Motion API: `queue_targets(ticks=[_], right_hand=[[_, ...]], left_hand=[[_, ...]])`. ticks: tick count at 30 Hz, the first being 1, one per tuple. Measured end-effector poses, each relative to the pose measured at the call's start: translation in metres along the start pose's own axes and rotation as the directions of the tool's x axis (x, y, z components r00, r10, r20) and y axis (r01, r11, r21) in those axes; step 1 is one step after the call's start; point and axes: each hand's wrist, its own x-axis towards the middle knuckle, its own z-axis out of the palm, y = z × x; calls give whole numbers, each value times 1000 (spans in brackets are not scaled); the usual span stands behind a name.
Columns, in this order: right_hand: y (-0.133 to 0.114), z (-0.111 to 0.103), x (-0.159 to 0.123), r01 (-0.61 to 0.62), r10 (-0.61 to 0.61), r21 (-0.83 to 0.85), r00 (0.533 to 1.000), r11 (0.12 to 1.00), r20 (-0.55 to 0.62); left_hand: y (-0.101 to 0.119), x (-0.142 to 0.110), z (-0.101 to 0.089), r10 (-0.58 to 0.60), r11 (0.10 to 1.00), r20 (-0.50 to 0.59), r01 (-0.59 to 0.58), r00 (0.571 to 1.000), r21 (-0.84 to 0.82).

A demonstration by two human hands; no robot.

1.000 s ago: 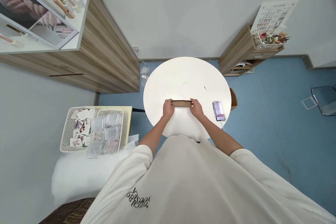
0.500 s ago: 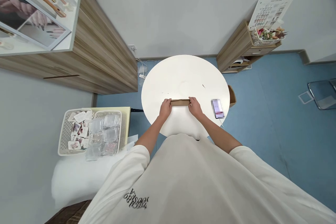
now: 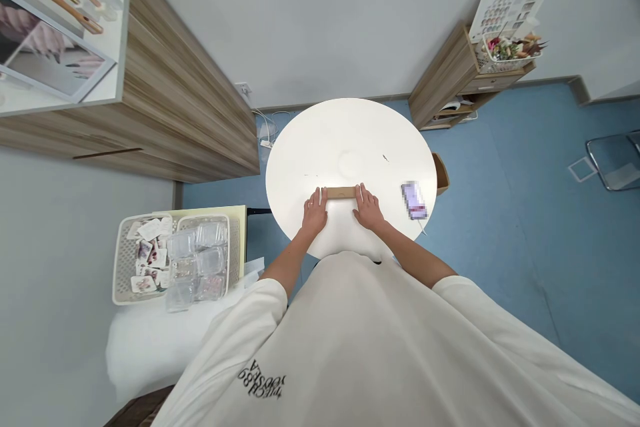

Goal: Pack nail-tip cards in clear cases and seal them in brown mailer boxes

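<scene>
Our hands have opened since the earlier frame. A moment ago they were curled around the two ends of the narrow brown cardboard strip (image 3: 341, 193); now both lie flat with the fingers spread, and the strip sits free of any pinch.

The strip lies crosswise near the front edge of the round white tabletop (image 3: 320, 140), roughly midway between its left and right sides. Our left hand (image 3: 315, 212) rests just below the strip's left end, its fingertips (image 3: 319, 193) touching or almost touching that end. Our right hand (image 3: 369, 208) mirrors it at the other end, with its fingers (image 3: 359, 192) reaching up against the strip's right end. From this height we cannot tell how hard either hand presses.

Left of the table, off its edge, a gray plastic basket (image 3: 120, 260) holds printed cards (image 3: 147, 257) and clear plastic cases (image 3: 200, 257). Further right, a phone (image 3: 414, 201) lies near the tabletop's right front edge, well apart from our right hand, its screen blurred and a white cable (image 3: 424, 227) running off over the rim. Beyond that rim, a cardboard box (image 3: 441, 173) stands on the blue floor.
</scene>
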Motion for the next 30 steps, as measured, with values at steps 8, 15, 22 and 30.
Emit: queue_targets(ticks=[8, 15, 22, 30], right_hand=[[4, 6, 0, -9, 10, -9, 999, 1000, 41], [-5, -4, 7, -146, 151, 173, 988, 974, -12], [-20, 10, -19, -286, 308, 309, 951, 907, -25], [-3, 44, -62, -403, 399, 181, 915, 897, 64]], left_hand=[[-2, 0, 2, -40, 998, 79, 36, 996, 49], [-11, 15, -5, -152, 968, 39, 157, 988, -198], [-13, -20, 8, -162, 907, 53, 170, 985, -385], [-28, -63, 34, -290, 815, 281, 390, 915, -428]])
